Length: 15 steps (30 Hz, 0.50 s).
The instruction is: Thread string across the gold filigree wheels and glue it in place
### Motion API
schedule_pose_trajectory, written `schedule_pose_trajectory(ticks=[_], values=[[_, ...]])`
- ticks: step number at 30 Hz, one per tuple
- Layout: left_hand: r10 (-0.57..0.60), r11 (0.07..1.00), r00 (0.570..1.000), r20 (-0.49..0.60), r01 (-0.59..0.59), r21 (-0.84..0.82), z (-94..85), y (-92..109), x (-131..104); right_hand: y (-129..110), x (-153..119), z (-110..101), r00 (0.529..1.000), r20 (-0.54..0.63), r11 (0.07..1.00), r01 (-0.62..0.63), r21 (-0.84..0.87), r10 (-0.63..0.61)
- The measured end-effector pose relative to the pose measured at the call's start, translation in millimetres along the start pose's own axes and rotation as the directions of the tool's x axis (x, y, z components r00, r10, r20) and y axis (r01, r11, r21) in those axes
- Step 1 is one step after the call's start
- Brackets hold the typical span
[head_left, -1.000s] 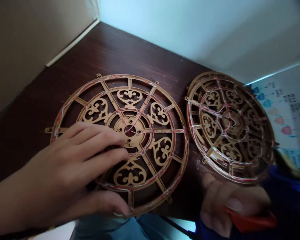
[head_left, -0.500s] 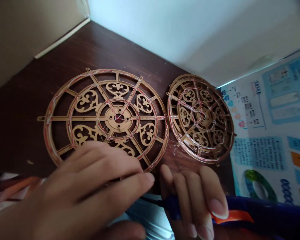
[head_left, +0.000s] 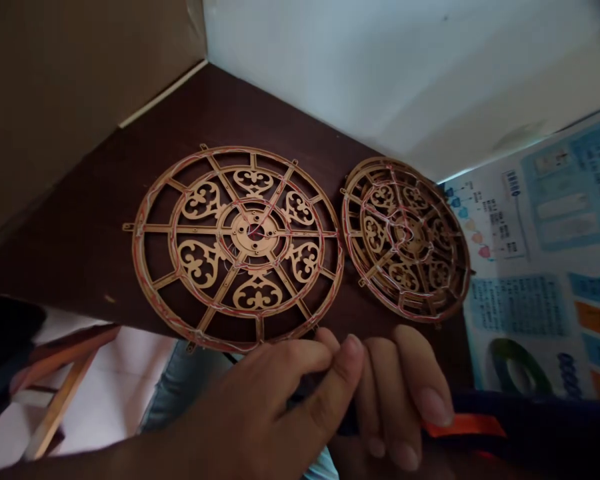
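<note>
My right hand (head_left: 400,393) is wrapped round a dark blue corded tool (head_left: 525,420) with an orange trigger-like part (head_left: 467,425). Against it, my left hand (head_left: 285,393) is closed at the tool's cord end, and some dark blue shows between its thumb and fingers. A bit of black cord (head_left: 231,358) shows beyond the left knuckles. Just past both hands lies a large gold-brown openwork wheel frame (head_left: 257,250), with red and white wires running along its rings and spokes. The tool's far end is lost in shadow at the lower right.
Similar wheel frames (head_left: 407,240), stacked and wired, lie to the right on the dark brown tabletop (head_left: 105,200). A cardboard panel (head_left: 80,60) and a white panel (head_left: 330,60) stand behind. Blue-and-white printed sheet (head_left: 520,293) covers the right side. A wooden stool-like frame (head_left: 63,400) stands lower left.
My left hand has moved right and down, off the near edge of the wheel frame, and closed beside my right hand. The right hand keeps its grip; the view has shifted slightly.
</note>
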<state>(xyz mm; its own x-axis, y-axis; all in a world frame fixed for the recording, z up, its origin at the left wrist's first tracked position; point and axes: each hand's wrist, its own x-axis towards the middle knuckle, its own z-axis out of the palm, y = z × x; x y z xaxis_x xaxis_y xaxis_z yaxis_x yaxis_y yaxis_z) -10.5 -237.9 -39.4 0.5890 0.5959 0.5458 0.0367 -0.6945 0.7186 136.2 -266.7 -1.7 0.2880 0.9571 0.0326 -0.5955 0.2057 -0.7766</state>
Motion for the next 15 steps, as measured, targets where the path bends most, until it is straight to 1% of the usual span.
schedule_pose_trajectory(ticks=[2, 4, 6, 7, 8, 9, 10, 11, 13, 15], values=[[0.001, 1.000, 0.998, -0.060, 0.001, 0.029, 14.3, -2, -4, 2, 3, -8, 0.997, 0.079, 1.000, 0.003, 0.015, -0.004], [0.000, 0.998, 0.993, -0.116, 0.008, 0.063, 20.4, -3, -6, 5, 5, -13, 0.991, 0.134, 0.999, -0.010, 0.045, 0.004], [-0.019, 0.997, 0.991, -0.135, 0.028, 0.070, 19.7, -2, -5, 9, 6, -13, 0.994, 0.107, 0.998, -0.025, 0.065, 0.018], [-0.059, 0.998, 0.994, -0.094, 0.063, 0.032, 18.2, -2, -4, 11, 6, -11, 0.997, 0.070, 0.997, -0.028, 0.077, 0.023], [-0.115, 0.993, 0.993, -0.001, 0.115, -0.004, 16.7, -1, -3, 13, 6, -8, 0.999, 0.037, 0.995, -0.028, 0.092, 0.024], [-0.131, 0.991, 0.991, -0.008, 0.131, -0.029, 15.9, -1, -3, 14, 5, -5, 1.000, 0.017, 0.994, -0.011, 0.113, 0.010], [-0.114, 0.993, 0.987, -0.111, 0.108, -0.056, 15.9, -1, -3, 15, 4, -2, 1.000, 0.001, 0.992, 0.004, 0.128, -0.004], [-0.121, 0.991, 0.979, -0.165, 0.110, -0.077, 16.6, -2, -4, 16, 4, 1, 1.000, -0.008, 0.991, 0.015, 0.133, -0.014], [-0.099, 0.992, 0.973, -0.207, 0.081, -0.094, 19.2, -4, -7, 15, 4, 5, 0.999, -0.034, 0.996, 0.001, 0.092, 0.002], [-0.084, 0.993, 0.978, -0.189, 0.065, -0.103, 20.9, -7, -12, 10, 5, 7, 0.996, -0.082, 0.999, -0.027, 0.020, 0.028]])
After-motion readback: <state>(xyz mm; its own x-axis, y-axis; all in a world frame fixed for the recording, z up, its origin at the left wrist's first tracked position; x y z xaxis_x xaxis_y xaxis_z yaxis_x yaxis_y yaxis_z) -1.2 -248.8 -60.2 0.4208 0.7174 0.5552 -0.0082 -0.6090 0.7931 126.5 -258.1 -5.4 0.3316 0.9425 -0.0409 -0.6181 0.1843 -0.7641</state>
